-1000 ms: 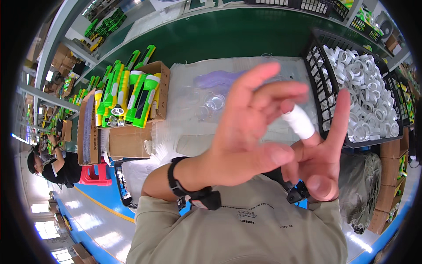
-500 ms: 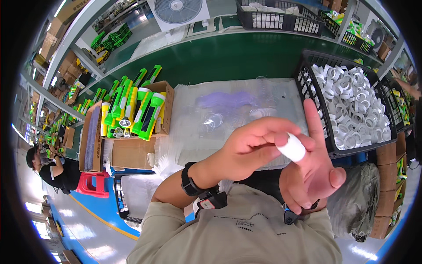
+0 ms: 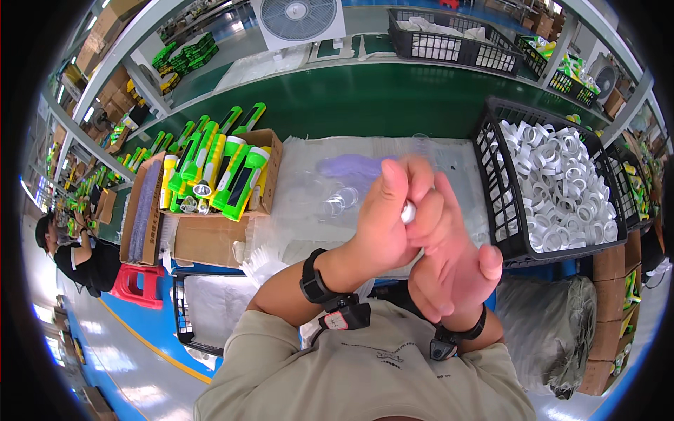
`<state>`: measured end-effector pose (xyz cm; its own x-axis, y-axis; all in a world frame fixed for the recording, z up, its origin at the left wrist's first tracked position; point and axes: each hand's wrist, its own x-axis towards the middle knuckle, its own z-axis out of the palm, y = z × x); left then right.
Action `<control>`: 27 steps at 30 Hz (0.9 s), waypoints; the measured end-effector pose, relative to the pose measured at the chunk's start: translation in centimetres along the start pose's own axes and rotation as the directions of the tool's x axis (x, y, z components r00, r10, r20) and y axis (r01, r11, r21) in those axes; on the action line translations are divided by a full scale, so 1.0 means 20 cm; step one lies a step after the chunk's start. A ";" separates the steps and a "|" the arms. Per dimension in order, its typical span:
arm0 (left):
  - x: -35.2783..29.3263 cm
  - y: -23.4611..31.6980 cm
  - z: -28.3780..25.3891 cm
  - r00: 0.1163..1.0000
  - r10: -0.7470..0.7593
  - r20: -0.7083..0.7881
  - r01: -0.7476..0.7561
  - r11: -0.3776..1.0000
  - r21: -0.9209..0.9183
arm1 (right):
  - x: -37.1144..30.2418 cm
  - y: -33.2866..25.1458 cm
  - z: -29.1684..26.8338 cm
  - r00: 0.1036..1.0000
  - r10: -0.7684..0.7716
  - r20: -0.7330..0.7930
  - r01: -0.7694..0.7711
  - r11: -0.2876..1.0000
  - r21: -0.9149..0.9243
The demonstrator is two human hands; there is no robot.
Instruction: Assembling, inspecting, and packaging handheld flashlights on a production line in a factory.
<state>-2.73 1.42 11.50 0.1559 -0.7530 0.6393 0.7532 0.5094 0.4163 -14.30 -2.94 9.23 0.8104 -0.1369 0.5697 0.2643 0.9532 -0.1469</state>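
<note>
My left hand (image 3: 385, 228), a black band at its wrist, is closed in front of my chest around a finger of my right hand. A small white piece (image 3: 408, 212) shows between its thumb and fingers; it looks like a finger wrap or cot, mostly hidden by the grip. My right hand (image 3: 460, 270) is palm up, thumb stretched away and lower fingers partly bent, with nothing in its palm. Beyond both hands, clear round discs (image 3: 340, 200) and a purple film sheet (image 3: 351, 167) lie on the covered worktable (image 3: 295, 161).
At left, a cardboard box (image 3: 272, 175) holds several green-and-yellow flashlights (image 3: 242, 186). A black crate (image 3: 516, 245) full of white rings (image 3: 562, 186) stands at right. Farther back are a fan (image 3: 298, 17) and another crate (image 3: 456, 45). A person (image 3: 88, 259) sits at far left near a red stool (image 3: 137, 286).
Both hands have shifted left. My left hand has gone from pinching the white piece on a right finger to closing round it, so that little of the white shows.
</note>
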 end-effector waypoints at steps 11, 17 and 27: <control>0.04 0.09 -0.14 0.899 -0.231 -0.372 0.161 0.965 -0.209 | 0.07 -0.07 -0.05 0.994 0.094 0.061 0.112 -0.875 -0.471; -0.04 0.08 -0.12 0.849 -0.183 -0.496 0.152 0.983 -0.103 | 0.01 -0.01 -0.10 0.985 0.169 -0.032 0.137 -0.883 -0.449; -0.06 0.08 -0.13 0.989 0.026 -0.149 -0.039 0.995 -0.087 | 0.03 0.05 -0.12 0.989 0.029 -0.146 -0.070 0.956 -0.284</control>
<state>-0.05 2.05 9.73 0.2687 -0.7933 0.5464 0.7990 0.5003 0.3335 -12.34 -2.78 7.45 0.8854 -0.1474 0.4407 0.3445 0.8448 -0.4095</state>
